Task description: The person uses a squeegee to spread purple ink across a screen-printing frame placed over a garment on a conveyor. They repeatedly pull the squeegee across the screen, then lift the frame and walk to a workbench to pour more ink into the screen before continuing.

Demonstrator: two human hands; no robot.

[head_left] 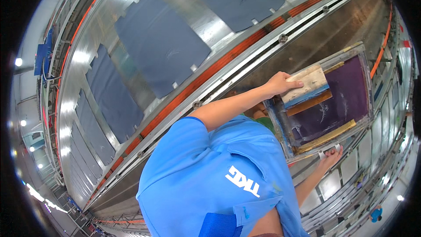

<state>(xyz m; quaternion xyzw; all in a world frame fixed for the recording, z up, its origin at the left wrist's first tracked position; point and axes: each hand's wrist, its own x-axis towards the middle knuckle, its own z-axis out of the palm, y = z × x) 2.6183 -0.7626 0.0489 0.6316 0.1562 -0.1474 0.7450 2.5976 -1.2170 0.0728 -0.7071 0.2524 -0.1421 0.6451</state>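
The left hand [285, 85] grips a pale wooden, blue-striped block [309, 81] over a purple-meshed rectangular frame [280, 127], beside the silver metal worktop [212, 28]; the right hand [332, 157] clasps the frame's white edge fitting [322, 154]. Some blue-grey fabric panels [162, 39] bear pale marks; distant ones cannot be judged.

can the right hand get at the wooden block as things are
Probably not without letting go: the right hand holds a white piece at the edge of the frame, and the left hand grips the wooden block.

Metal table [213, 30], grey fabric panels [162, 44] — flat, spaced
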